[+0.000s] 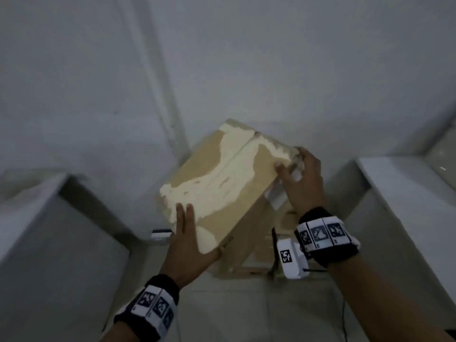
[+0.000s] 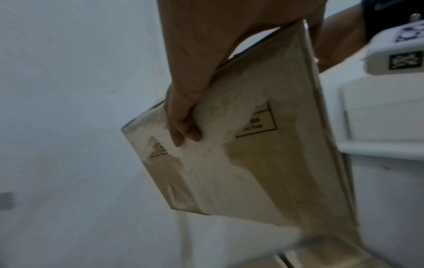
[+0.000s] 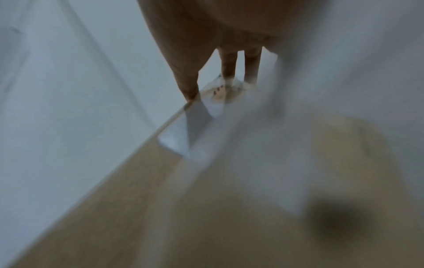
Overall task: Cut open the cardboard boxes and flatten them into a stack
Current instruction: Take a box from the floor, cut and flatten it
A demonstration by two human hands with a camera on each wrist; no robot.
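Note:
A brown cardboard box (image 1: 222,178), its top face patched with torn pale paper, is held tilted in the air by both hands. My left hand (image 1: 187,238) grips its near left corner; in the left wrist view the fingers (image 2: 183,127) curl round the edge onto a printed face of the box (image 2: 263,154). My right hand (image 1: 301,178) grips the far right corner, thumb on the top face. The right wrist view is blurred and shows the fingers (image 3: 229,65) on clear tape and a white label at the box (image 3: 160,199) edge.
Flattened cardboard (image 1: 254,245) lies below the held box. A small white and dark object (image 1: 161,234) lies to its left. White blocks flank the spot on the left (image 1: 49,230) and right (image 1: 407,193), with a white wall behind.

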